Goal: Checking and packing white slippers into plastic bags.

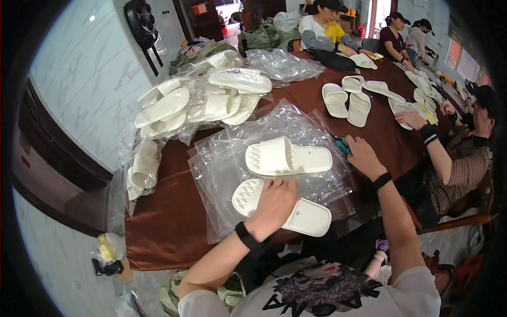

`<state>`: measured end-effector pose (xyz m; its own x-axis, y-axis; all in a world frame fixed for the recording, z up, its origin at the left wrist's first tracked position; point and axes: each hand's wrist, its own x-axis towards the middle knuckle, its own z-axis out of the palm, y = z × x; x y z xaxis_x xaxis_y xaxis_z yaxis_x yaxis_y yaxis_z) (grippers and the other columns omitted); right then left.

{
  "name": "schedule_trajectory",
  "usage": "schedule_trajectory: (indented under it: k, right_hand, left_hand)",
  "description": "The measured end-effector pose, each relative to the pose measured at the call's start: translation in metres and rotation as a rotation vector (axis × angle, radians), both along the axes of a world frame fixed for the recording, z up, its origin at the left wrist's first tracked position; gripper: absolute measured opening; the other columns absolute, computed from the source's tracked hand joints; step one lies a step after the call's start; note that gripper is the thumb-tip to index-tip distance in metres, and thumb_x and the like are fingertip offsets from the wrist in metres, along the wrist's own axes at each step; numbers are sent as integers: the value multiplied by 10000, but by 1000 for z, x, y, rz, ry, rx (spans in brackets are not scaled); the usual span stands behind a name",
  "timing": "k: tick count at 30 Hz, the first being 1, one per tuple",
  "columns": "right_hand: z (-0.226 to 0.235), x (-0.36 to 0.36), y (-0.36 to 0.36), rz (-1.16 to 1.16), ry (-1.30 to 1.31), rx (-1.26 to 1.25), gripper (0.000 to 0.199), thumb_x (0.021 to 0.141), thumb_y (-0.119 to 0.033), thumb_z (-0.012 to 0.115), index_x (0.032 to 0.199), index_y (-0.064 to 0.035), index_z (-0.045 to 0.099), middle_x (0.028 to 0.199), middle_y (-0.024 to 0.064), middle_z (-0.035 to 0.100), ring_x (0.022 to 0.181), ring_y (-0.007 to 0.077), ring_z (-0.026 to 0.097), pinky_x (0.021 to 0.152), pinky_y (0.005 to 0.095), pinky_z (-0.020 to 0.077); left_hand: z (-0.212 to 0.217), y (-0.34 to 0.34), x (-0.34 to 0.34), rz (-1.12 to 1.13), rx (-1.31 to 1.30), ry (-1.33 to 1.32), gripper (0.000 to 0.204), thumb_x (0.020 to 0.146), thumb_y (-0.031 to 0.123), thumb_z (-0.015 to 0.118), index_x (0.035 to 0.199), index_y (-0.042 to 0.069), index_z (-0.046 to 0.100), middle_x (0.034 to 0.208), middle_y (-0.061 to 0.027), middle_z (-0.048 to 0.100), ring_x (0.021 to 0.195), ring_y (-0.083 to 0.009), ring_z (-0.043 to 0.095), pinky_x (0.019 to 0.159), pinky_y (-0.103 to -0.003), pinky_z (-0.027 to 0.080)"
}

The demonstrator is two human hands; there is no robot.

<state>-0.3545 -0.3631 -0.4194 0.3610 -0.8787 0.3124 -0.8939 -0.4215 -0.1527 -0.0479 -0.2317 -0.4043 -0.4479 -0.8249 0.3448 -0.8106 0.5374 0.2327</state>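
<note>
Clear plastic bags (232, 158) lie flat in a pile on the brown table, under two white slippers. More clear bags (185, 103) with white slippers inside sit in a heap at the far left of the table, and some empty crinkly ones (282, 63) lie behind them. A small see-through bag (108, 248) with something yellow in it sits by the wall, low on the left.

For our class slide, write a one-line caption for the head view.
Left hand presses a white foam slipper on clear plastic bags; right hand rests by a teal tool.
</note>
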Motion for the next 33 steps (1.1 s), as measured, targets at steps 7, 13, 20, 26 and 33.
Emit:
schedule_trajectory:
  k: [7, 13, 20, 26, 33]
  right_hand:
    - [24, -39, 17, 4, -1009, 476, 448, 816, -91, 682, 1243, -28, 562, 1051, 88, 650, 919, 173, 630, 817, 300, 493]
    - [52, 0, 63, 249, -1133, 786, 644, 859, -231, 734, 1398, -12, 458, 962, 43, 624, 795, 107, 585, 718, 255, 476]
    - [51, 29, 87, 519, -1051, 1085, 581, 945, -347, 662, 1395, -43, 453, 930, 28, 612, 809, 114, 582, 731, 276, 474]
    - [48, 31, 81, 429, -808, 1329, 733, 962, -611, 486, 1395, -21, 442, 944, 45, 606, 801, 134, 610, 719, 270, 517]
    - [48, 34, 78, 398, -664, 1400, 733, 956, -628, 479, 1363, -18, 481, 925, 51, 603, 771, 140, 623, 720, 276, 549]
  left_hand:
    - [-6, -13, -5, 91, 237, 131, 356, 855, 281, 711, 1104, 65, 576, 913, -42, 706, 1019, -261, 640, 1064, -571, 311]
    - [-1, -23, -7, 71, 240, -188, 321, 833, 370, 721, 971, 93, 636, 920, -39, 677, 1044, -241, 624, 1116, -644, 234]
    - [-13, -32, -7, 79, 269, -177, 151, 843, 282, 701, 900, 143, 682, 930, -25, 667, 1041, -219, 612, 1086, -631, 267]
    - [-12, -37, 1, 117, 387, 199, 112, 864, 244, 682, 888, 136, 698, 847, -7, 710, 889, -242, 667, 1040, -616, 288]
    - [-15, -40, 10, -63, 587, 657, 128, 886, 192, 675, 953, 88, 708, 858, -64, 718, 767, -230, 673, 810, -380, 515]
